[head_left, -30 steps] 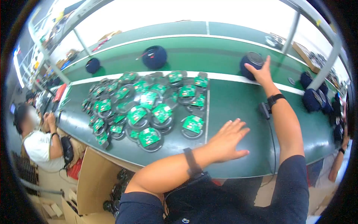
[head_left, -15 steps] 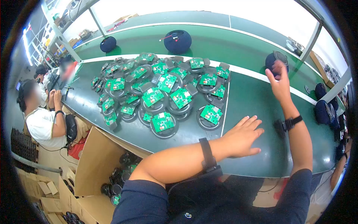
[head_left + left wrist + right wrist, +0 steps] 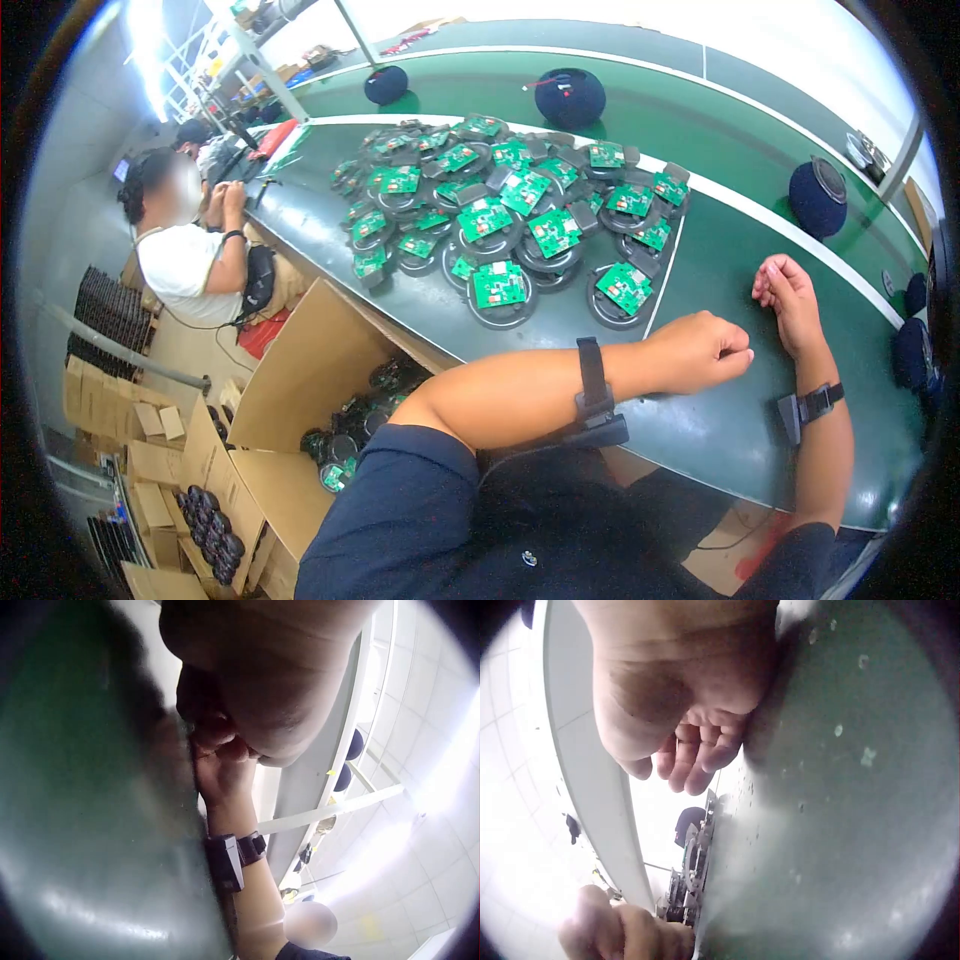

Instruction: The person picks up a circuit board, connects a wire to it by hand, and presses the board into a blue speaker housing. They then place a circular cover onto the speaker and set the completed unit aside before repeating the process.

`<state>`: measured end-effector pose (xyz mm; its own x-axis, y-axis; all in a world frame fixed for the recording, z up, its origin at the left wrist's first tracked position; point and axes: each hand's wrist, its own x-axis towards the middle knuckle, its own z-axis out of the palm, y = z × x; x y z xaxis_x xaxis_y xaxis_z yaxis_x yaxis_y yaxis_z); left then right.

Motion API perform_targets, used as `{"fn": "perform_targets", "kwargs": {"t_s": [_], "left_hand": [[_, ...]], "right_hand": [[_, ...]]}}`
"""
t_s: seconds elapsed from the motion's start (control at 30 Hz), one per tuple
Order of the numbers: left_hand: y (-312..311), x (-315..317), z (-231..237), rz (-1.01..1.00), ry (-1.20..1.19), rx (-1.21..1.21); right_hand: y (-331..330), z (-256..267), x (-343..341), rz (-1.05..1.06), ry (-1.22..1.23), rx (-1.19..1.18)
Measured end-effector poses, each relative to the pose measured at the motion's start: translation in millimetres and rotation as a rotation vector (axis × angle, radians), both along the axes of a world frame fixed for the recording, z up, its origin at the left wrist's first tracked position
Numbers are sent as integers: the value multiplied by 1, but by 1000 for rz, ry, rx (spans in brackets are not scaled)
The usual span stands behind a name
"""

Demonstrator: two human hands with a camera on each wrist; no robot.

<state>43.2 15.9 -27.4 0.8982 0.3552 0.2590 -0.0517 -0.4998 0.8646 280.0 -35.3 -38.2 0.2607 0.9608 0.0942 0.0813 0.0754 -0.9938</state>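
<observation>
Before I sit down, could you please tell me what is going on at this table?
The person's left hand is curled and the right hand is loosely open, both at the green table; neither visibly holds anything. To their left lies a heap of round black parts with green circuit boards on top. Beyond the right hand, a dark blue ball stands on the green strip. Farther left, another person sits with hands raised.

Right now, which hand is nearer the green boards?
Left. The left hand is just right of the green boards; the right hand is farther right, past the left one.
</observation>
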Motion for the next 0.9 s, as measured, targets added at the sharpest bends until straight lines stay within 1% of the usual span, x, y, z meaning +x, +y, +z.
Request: {"fn": "perform_targets", "kwargs": {"t_s": [0.03,0.07,0.13,0.2,0.27,0.33,0.4,0.47,0.53,0.6,0.67,0.73,0.8,0.87,0.9], "left_hand": [[-2,0,1,4,-31,9],[-3,1,2,5,-62,14],[-2,0,5,21,-14,38],[2,4,8,30,-111,125],[19,5,33,112,-83,344],[55,13,58,295,-93,647],[108,20,86,497,29,997],[171,28,97,687,324,1071],[233,29,89,808,578,949],[269,30,81,960,782,818],[292,34,73,1003,901,789],[310,37,64,1023,931,777],[316,41,68,994,1033,704],[315,44,66,988,998,662],[313,44,64,965,950,747]], "right_hand": [[1,0,1,28,-58,3],[0,0,1,36,-54,14],[0,0,1,37,-51,1],[-1,-3,2,42,-32,15],[-1,-2,4,39,-15,24],[-1,-2,2,78,-61,21],[-2,1,0,68,-60,8],[-1,2,-1,98,-98,-3],[-1,0,0,113,-98,-12],[-2,3,-3,106,-58,-35],[-2,2,-2,112,-33,-43],[-2,4,-5,137,0,-24],[-2,7,-6,138,2,-33],[-2,7,-7,143,3,-47],[-2,7,-7,146,4,-47]]}}
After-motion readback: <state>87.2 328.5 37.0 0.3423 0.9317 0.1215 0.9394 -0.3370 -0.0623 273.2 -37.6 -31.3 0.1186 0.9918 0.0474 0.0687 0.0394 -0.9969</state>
